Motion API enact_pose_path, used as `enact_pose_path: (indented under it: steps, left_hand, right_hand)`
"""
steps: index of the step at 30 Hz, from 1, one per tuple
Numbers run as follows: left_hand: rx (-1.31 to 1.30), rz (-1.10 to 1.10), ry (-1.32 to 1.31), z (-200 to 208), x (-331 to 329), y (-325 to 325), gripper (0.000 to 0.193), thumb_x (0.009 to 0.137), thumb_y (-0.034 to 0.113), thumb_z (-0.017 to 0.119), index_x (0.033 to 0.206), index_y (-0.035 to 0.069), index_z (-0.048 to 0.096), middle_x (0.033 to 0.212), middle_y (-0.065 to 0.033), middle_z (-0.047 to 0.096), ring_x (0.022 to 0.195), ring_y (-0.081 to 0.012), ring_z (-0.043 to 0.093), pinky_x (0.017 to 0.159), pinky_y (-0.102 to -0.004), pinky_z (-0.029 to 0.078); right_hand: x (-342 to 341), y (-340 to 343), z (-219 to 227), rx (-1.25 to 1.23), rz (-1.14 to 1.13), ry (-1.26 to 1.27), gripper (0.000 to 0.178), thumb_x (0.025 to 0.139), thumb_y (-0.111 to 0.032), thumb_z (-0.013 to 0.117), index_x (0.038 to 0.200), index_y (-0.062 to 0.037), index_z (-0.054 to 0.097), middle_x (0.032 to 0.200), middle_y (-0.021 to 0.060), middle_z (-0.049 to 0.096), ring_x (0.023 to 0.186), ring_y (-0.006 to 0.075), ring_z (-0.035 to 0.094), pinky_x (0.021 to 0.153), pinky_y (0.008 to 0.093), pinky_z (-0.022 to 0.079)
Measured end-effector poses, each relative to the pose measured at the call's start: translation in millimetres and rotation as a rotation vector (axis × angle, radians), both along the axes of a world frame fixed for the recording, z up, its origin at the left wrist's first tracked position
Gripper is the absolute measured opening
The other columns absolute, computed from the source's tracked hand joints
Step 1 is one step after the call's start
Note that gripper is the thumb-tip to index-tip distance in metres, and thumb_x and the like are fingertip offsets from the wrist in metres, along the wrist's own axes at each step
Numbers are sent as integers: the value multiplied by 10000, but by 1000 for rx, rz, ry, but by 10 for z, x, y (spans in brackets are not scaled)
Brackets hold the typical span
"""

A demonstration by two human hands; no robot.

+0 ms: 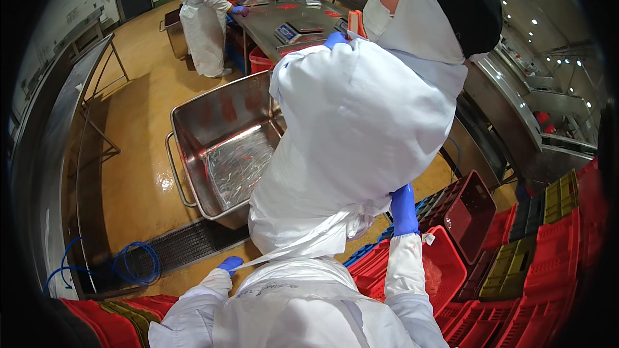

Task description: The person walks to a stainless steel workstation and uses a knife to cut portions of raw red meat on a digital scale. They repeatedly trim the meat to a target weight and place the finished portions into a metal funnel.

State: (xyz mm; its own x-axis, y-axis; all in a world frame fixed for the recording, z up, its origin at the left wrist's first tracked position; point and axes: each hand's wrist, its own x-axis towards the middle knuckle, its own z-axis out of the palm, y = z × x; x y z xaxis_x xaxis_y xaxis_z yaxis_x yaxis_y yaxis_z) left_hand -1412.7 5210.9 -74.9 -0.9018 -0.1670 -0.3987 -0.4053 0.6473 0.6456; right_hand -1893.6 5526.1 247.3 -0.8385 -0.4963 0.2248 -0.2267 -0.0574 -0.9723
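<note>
My left grip (230,263) closed on a white apron strip (274,256)
The strip runs from my glove to the back of the co-worker (364,109) just ahead; my right grip (404,211) is at their side, near a red crate (449,267), fingers too hidden to tell what they hold.

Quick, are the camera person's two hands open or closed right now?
Left hand: can't tell; a white strap reaches it.
Right hand: can't tell; fingers unclear beside the other worker's white coat.
</note>
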Motion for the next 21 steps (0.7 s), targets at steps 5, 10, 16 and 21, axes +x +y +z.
enact_pose_path:
  steps: [5,10,16,21]
  left_hand:
    - [88,176,-302,40,-639,-85,229,832,208,501,970,97,646,991,-181,635,873,-361,613,799,-454,474]
    - [-200,30,-2,439,-2139,-395,251,833,225,497,991,95,642,1006,-177,635,881,-355,614,804,-450,472]
    - [-1063,242,672,3245,-4886,-1752,280,833,246,492,1016,93,637,1024,-172,635,891,-348,614,811,-446,469]
    - [-1270,349,695,4464,-5367,-2079,304,834,264,487,1038,91,633,1039,-168,634,899,-342,614,816,-442,467]
  right_hand:
    - [-83,-4,61,67,62,-45,533,887,-226,566,1340,-50,348,1262,96,482,1151,189,476,949,325,413]
    - [-294,-168,-33,82,148,-137,550,861,-205,590,1323,-44,339,1248,99,482,1151,187,472,951,322,410]
    - [-568,-510,-81,77,277,-239,574,831,-180,619,1304,-37,328,1230,103,483,1150,185,466,954,319,407]
    - [-563,-745,16,39,416,-299,595,805,-159,643,1287,-31,318,1216,106,483,1150,183,461,956,316,404]
